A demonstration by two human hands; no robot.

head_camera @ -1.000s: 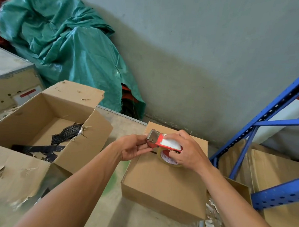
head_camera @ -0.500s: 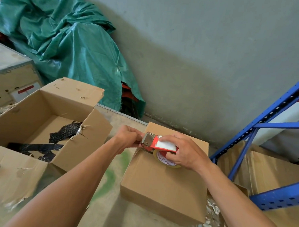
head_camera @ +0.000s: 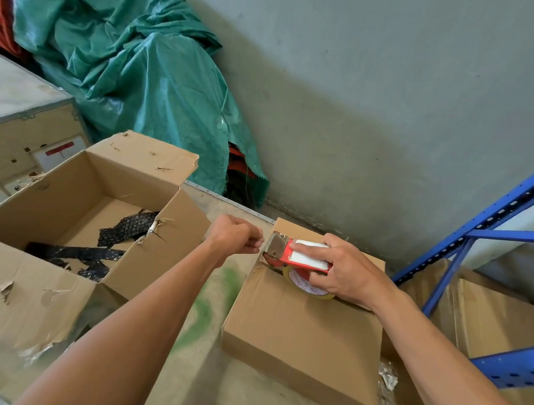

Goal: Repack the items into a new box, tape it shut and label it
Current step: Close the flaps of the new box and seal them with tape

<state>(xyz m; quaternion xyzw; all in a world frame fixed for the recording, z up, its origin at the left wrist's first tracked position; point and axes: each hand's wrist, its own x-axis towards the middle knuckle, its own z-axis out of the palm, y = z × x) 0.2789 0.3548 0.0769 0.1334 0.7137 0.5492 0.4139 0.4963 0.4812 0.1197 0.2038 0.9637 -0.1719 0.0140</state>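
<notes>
Red tape dispenser [head_camera: 291, 256] clamped in right hand [head_camera: 345, 274]; left hand [head_camera: 235, 236] fisted.

Grey plaster wall [head_camera: 386, 100]; green tarp [head_camera: 137, 65] heaped against it; blue shelving [head_camera: 479, 224] right.

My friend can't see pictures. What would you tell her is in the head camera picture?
A person's right hand holds a red tape dispenser on a closed cardboard box, while the left hand pinches near its metal end. To the left sits an open, torn box with black strips inside.
</notes>
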